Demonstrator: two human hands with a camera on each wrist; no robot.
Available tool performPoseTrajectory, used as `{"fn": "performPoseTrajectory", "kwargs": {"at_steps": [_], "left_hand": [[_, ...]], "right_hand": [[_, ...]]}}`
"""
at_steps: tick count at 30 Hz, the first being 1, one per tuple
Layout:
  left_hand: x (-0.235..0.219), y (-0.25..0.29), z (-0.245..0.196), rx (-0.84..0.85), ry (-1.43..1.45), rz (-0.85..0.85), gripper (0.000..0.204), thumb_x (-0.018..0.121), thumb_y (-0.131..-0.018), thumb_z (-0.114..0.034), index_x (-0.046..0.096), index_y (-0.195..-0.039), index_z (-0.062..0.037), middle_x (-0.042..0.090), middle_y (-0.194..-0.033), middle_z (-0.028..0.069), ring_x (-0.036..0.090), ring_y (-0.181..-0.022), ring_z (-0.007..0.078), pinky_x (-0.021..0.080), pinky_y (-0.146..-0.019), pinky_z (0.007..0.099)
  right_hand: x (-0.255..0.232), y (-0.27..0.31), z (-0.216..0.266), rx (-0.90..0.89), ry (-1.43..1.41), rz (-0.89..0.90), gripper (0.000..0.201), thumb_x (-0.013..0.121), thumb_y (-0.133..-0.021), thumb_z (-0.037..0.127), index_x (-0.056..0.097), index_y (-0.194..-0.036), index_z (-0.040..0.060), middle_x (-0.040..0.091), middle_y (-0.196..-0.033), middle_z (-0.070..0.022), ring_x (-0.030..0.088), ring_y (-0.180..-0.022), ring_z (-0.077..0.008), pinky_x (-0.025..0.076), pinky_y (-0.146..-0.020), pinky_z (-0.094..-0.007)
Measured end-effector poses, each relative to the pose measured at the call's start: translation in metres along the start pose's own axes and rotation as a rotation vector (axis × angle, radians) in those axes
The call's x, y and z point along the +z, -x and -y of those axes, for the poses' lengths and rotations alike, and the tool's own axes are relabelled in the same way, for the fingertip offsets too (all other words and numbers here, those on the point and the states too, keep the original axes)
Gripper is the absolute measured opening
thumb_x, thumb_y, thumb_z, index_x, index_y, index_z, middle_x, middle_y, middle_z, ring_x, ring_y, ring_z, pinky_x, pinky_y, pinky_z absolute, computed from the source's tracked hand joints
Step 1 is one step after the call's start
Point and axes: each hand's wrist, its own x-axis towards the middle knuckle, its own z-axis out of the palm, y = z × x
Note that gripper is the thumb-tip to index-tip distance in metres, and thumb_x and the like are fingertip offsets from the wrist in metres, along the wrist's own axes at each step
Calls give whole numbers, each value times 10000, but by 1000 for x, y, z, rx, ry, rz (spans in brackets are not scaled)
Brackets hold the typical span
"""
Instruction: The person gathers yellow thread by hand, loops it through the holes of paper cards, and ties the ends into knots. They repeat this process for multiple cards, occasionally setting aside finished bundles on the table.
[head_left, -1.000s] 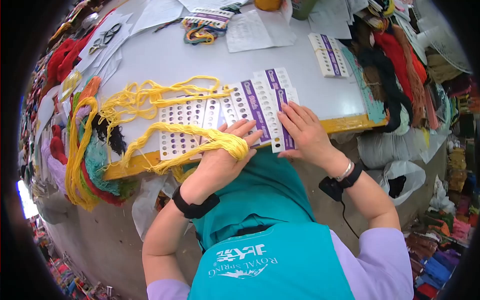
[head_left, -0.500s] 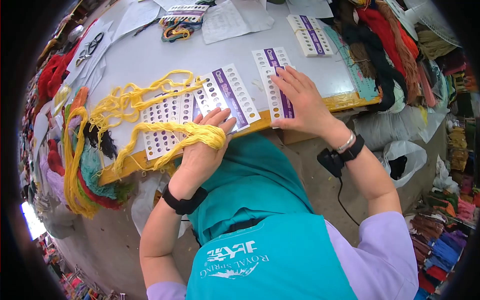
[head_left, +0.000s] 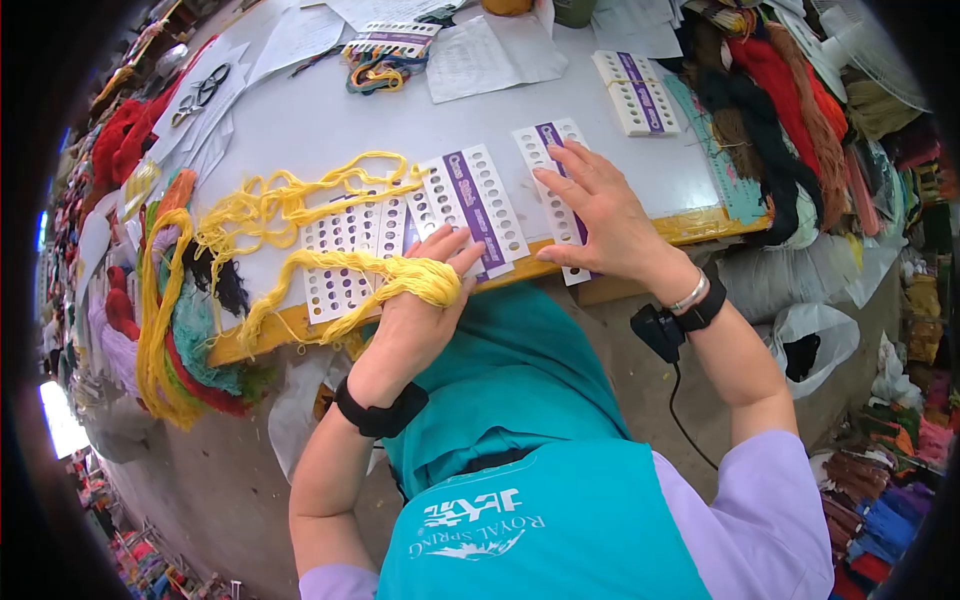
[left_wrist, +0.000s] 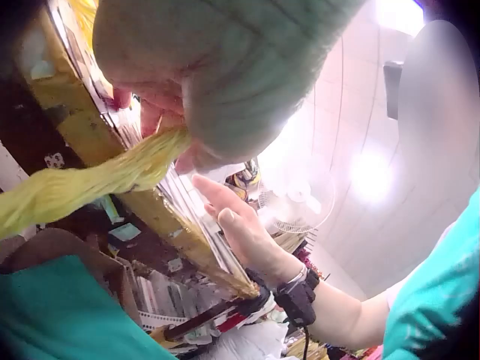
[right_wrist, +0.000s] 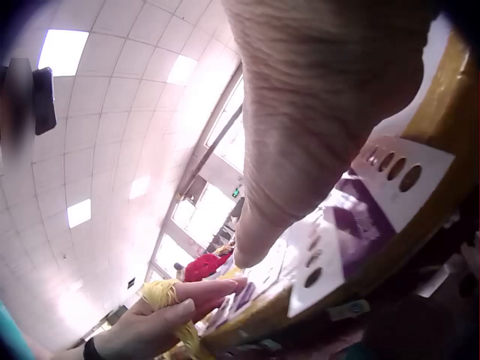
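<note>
My left hand [head_left: 412, 325] rests with fingers extended on white punched thread cards [head_left: 447, 180] with purple "Cross Stitch" bands. A yellow thread skein [head_left: 425, 279] lies across the back of that hand and around the thumb side, its strands trailing left. Farther left, more punched cards [head_left: 340, 232] lie overlapped under the yellow strands. Above them, loose yellow thread [head_left: 270, 210] reaches to the top holes of a card. With fingers spread, my right hand [head_left: 612, 222] touches another purple-banded card [head_left: 530, 148] at the table's front edge; its palm hides part of it.
Banded cards [head_left: 636, 92] form a stack at the back right, beside dark and red yarn hanks [head_left: 755, 85]. Coloured hanks [head_left: 180, 290] hang over the left edge. Scissors [head_left: 203, 92], papers [head_left: 495, 60] and a card with coloured threads [head_left: 385, 60] lie farther back.
The card under my right hand has come away rightward from those under my left, opening a gap. My right fingers have spread wider. The skein stays draped over my left hand.
</note>
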Motion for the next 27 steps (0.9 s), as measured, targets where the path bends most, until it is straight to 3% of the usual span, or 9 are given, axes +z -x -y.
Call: {"fn": "performPoseTrajectory", "kwargs": {"at_steps": [2,4,6,9,12,15,18,22,27], "left_hand": [[-9,3,-4,-60,226,-83,379,517,-1008,-137,541,-1380,-68,511,-1444,118,424,-1391,274,329,-1143,440],[-23,6,-11,-318,873,-126,411,481,-1037,-208,500,-1412,-41,487,-1469,115,412,-1400,257,338,-1140,422],[-37,7,-21,-512,1413,-184,527,406,-1068,-358,428,-1451,3,464,-1481,124,421,-1390,242,362,-1128,396],[-45,12,-12,-527,1701,-118,568,396,-1064,-394,399,-1468,5,470,-1461,141,434,-1370,243,377,-1120,386],[-43,17,-7,-526,1691,-133,585,382,-1065,-395,369,-1482,16,497,-1407,138,467,-1329,236,389,-1109,385],[-42,17,-5,-526,1619,-181,575,375,-1070,-389,383,-1474,21,521,-1373,130,518,-1246,213,422,-1056,367],[-41,20,2,-508,1599,-175,560,378,-1070,-387,421,-1447,25,550,-1330,132,548,-1175,201,454,-1009,359],[-44,21,5,-488,1670,-190,511,430,-1059,-355,492,-1385,34,591,-1232,118,579,-1090,187,485,-958,352],[-39,22,6,-496,1584,-335,405,545,-1002,-181,533,-1337,46,609,-1188,101,588,-1044,154,499,-934,329]], "right_hand": [[-4,-12,19,13,-157,-69,573,798,-773,348,615,-1221,41,580,-1293,-191,533,-1224,-349,436,-1017,-438],[-2,-22,41,76,-459,-85,406,781,-807,252,659,-1124,30,641,-1200,-165,636,-1084,-285,514,-907,-387],[1,-36,70,290,-852,110,276,750,-836,178,675,-1049,20,674,-1083,-130,666,-929,-207,535,-806,-338],[15,-56,106,422,-1246,263,169,690,-893,107,676,-1010,-14,685,-941,-62,651,-803,-105,530,-711,-261],[36,-66,129,567,-1562,332,145,686,-911,102,674,-1000,-11,674,-909,-35,614,-783,-75,496,-652,-216],[54,-68,136,582,-1437,309,100,680,-914,96,672,-964,10,669,-917,-35,605,-747,-70,503,-630,-218],[52,-67,137,751,-1613,303,81,669,-915,96,679,-928,17,690,-942,-60,607,-702,-70,467,-554,-184],[52,-61,128,784,-1823,170,66,664,-927,110,674,-921,45,705,-884,-56,572,-627,-47,436,-514,-173],[52,-55,120,739,-1783,174,64,646,-942,107,643,-952,44,695,-839,-53,556,-598,-41,432,-513,-173]]}}
